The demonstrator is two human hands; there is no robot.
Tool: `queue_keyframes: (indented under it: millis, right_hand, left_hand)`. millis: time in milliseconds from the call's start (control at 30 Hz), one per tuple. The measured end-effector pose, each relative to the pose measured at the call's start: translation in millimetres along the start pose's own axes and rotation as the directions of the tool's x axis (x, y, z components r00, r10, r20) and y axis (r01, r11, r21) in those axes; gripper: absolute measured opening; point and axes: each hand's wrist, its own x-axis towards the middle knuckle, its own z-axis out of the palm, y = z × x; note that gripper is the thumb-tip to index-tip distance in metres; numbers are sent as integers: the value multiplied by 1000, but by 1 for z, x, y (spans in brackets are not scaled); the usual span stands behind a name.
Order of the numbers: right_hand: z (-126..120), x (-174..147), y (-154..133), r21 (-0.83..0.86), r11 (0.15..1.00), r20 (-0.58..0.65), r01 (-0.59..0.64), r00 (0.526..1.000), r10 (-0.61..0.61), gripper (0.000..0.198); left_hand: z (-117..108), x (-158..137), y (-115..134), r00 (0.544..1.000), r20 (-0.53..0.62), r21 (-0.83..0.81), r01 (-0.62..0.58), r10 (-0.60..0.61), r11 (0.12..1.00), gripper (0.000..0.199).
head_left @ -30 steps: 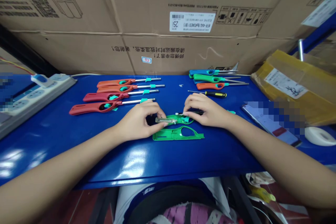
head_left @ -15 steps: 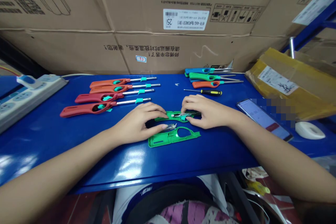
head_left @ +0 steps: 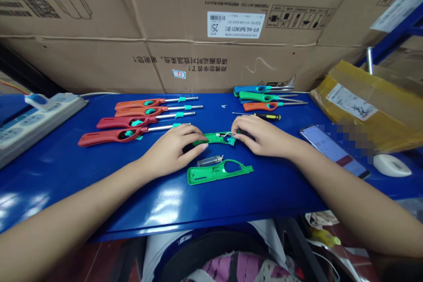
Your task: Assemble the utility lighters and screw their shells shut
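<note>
My left hand has its fingers closed on the left end of a green lighter shell half. At that half's right end, my right hand pinches the lighter's inner parts, where a turquoise trigger and a thin white wire show. My fingers cover some of these parts. Nearer to me, the clear fuel tank rests on the table, along the upper edge of a second green shell half, which lies with its inside up.
Several red and orange lighters lie at the left, beside a power strip. Behind my right hand are a screwdriver and more assembled lighters. A phone, a white mouse-like object and a yellow-taped package stand right.
My left thumb has come away from the fuel tank, which now lies uncovered. The turquoise trigger and wire have shifted slightly with my right hand, and the far shell half has moved up a little.
</note>
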Motion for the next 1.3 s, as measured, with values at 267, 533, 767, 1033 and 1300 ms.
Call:
queue_keyframes:
  millis: [267,533,767,1033,1300]
  right_hand:
    - [-3,-3,-2,47,998,86,44,995,-48,11]
    - [-31,-14,2,-91,983,211,-162,961,178,18]
    - [-33,-15,5,-70,976,312,-205,925,216,11]
    - [-25,-12,4,-109,966,228,-232,941,252,6]
    - [-31,-10,-9,-160,967,111,-200,969,219,5]
  left_hand:
    - [-3,-2,4,1000,11,87,25,-26,996,33]
    - [-7,-3,4,997,-33,182,76,-71,980,34]
    - [-4,-5,16,1000,-23,17,8,-7,1000,22]
    - [-1,-5,8,999,26,-69,39,-37,997,18]
    - [-8,-5,9,995,-90,15,37,-36,999,17]
